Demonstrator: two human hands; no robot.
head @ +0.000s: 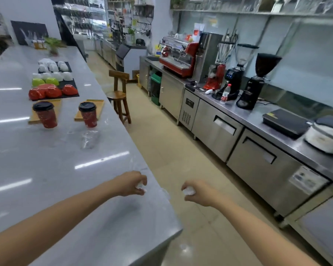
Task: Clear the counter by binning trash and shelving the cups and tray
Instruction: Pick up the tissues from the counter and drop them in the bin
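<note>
My left hand (132, 182) hovers over the near right edge of the grey counter (46, 169), closed around a crumpled white tissue (140, 186). My right hand (195, 191) is past the counter edge, above the floor, and grips another white tissue wad (188, 190). Farther along the counter stand two red paper cups with black lids, one at the left (45, 115) and one at the right (88, 115). Each stands at the near end of a wooden tray: a left tray (56, 104) and a right tray (99, 109). A crumpled clear plastic wrapper (88, 139) lies in front of the right cup.
Red, green and white bowls sit on black mats (54, 83) behind the cups. A wooden stool (120, 96) stands in the aisle. A green bin (156, 87) sits under the steel back counter (238, 116), which holds an espresso machine and grinders.
</note>
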